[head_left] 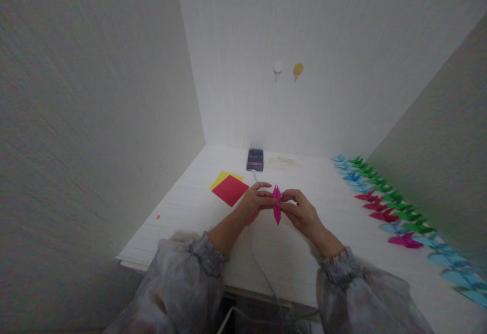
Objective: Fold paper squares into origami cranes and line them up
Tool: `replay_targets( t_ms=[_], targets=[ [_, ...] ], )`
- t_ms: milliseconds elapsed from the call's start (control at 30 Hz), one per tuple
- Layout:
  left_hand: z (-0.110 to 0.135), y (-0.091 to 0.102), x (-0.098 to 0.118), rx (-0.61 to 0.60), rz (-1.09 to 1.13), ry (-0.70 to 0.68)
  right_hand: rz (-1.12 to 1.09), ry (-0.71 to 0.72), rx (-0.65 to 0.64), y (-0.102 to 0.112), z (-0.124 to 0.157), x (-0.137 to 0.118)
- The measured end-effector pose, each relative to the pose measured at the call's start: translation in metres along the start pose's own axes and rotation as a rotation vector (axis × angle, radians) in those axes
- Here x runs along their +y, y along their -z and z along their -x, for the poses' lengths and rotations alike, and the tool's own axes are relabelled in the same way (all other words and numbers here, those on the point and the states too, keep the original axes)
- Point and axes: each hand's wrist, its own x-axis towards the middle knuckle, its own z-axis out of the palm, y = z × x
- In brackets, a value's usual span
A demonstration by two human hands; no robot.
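A folded piece of pink origami paper [277, 212], long and narrow with pointed ends, is held upright over the white table. My left hand [256, 203] pinches it from the left side, index finger stretched along above. From the right, the fingertips of my right hand [300, 210] grip its other edge. Left of my left hand lies a red square sheet of paper [230, 190], overlapping a yellow sheet [220, 178] beneath it.
A phone [254, 160] with a lit screen stands at the table's back, its white cable [255, 258] running toward the front edge. Rows of folded paper cranes [384, 216] line the right side. Two hooks [298, 69] are on the back wall. An orange scrap [158, 217] lies at left.
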Motion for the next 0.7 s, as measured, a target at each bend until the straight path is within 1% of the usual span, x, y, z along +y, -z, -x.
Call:
replay_targets(
  t_ms=[100,200,333,467,600,700],
  targets=[
    [0.001,-0.001,-0.001,-0.002,0.003,0.022,-0.006,0.012,0.001,0.002,-0.001,-0.002],
    [0.001,-0.002,-0.001,0.008,-0.027,0.011,-0.102,-0.033,0.023,0.002,-0.003,-0.004],
    [0.0,-0.002,-0.003,0.021,-0.157,-0.055,-0.236,-0.174,0.059,-0.001,-0.006,-0.001],
    [0.001,-0.004,-0.003,0.002,-0.283,-0.143,-0.336,-0.312,0.104,-0.004,-0.006,0.004],
    [0.004,-0.006,-0.001,0.031,-0.404,-0.214,-0.415,-0.432,0.139,-0.006,-0.006,0.002],
    [0.006,-0.007,0.0,0.044,-0.474,-0.238,-0.499,-0.532,0.166,-0.01,-0.006,-0.001]
  ],
)
